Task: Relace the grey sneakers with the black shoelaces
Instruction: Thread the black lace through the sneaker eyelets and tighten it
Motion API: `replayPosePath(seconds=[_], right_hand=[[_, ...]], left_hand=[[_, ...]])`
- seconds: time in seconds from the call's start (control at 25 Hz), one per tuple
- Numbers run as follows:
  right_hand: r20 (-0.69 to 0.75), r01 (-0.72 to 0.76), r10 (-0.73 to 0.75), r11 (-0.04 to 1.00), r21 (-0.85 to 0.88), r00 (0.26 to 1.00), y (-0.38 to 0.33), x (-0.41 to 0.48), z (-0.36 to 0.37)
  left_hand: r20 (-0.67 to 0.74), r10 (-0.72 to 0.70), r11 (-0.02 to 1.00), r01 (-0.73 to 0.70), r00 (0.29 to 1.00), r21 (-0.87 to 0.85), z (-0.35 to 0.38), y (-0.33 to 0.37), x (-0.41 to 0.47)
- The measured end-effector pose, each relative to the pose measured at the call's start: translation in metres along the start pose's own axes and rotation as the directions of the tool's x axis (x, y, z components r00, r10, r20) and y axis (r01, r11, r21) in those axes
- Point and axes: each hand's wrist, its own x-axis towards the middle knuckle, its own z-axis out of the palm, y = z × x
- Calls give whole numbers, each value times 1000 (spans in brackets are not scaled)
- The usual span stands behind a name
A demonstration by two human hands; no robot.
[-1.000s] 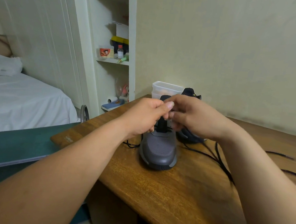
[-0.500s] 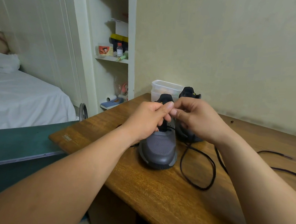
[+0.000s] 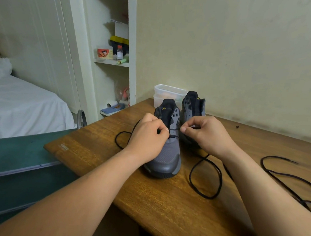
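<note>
**A:** Nearest thing on the table [image 3: 128, 180]?

**B:** I see a slack loop of black shoelace [image 3: 190, 175], right of the near grey sneaker [image 3: 168, 159]. Its toe points at me.

**A:** Grips?

**B:** Left grip [image 3: 148, 135] is curled, pinching that lace at the lower eyelets. Right grip [image 3: 208, 136] pinches it just across the tongue, with a short taut run between.

**A:** Farther back?

**B:** Second grey sneaker [image 3: 193, 105] just behind. Spare shoelace [image 3: 261, 161] loose, well right. Clear plastic tub [image 3: 168, 93] by the wall.
</note>
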Motion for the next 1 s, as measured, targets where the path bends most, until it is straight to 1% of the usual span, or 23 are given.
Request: replayPosePath(seconds=[0.12, 0.2, 0.32, 0.4, 0.56, 0.76, 0.88, 1.0], right_hand=[[35, 43, -43, 999, 13, 998, -1, 0, 3], [32, 65, -66, 998, 18, 997, -1, 0, 6], [5, 46, -46, 997, 57, 999, -1, 1, 9], [-4, 43, -42, 998, 39, 999, -2, 2, 10], [32, 50, -51, 999, 20, 998, -1, 2, 9], [62, 77, -76, 997, -19, 995, -1, 1, 2], [90, 86, -81, 995, -46, 993, -3, 1, 1], [72, 87, -81, 993, -78, 994, -4, 0, 3]], left_hand=[[-8, -68, 998, 68, 998, 16, 2, 4, 2], [-15, -93, 996, 93, 996, -6, 4, 5, 2], [-15, -111, 992, 110, 994, -59, 5, 4, 1], [-8, -124, 991, 123, 992, -43, 5, 5, 3], [35, -204, 978, 205, 978, -38, 8, 12, 10], [50, -264, 941, 269, 963, -206, 7, 12, 10], [45, -273, 932, 275, 961, -234, 7, 13, 7], [45, -264, 927, 267, 963, -262, 8, 13, 6]])
